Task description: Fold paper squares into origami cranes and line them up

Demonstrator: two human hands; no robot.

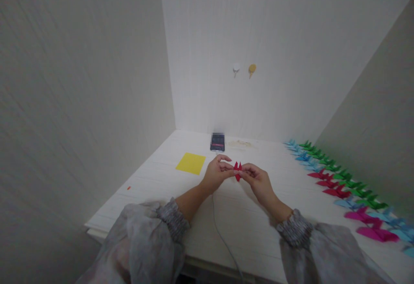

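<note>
Progress: as the red paper piece [237,171] already shows two upright points and a narrow folded body, it looks well along in its folding, though not spread out like the finished figures; how many folds remain cannot be told at this size
Done so far: a long row of folded paper figures [343,185] in blue, green, red and pink lies along the right side of the worktop [246,215]
Left to do: one flat yellow sheet [190,163] lies unfolded, well left of the hands
Left hand [217,173]: fingers curled in, thumb and fingertips pinching the left edge of the red piece
Right hand [258,180]: likewise closed to a pinch on the right edge; the two hands nearly meet
Position: red piece held just above the worktop, mid-table, between both hands
Nearby: a phone [217,142] lies beyond the hands near the wall; a thin cable [223,236] runs toward the near edge
Wall: two small hooks [244,69], one white, one yellowish
Sleeves: grey, gathered at the wrists
</note>
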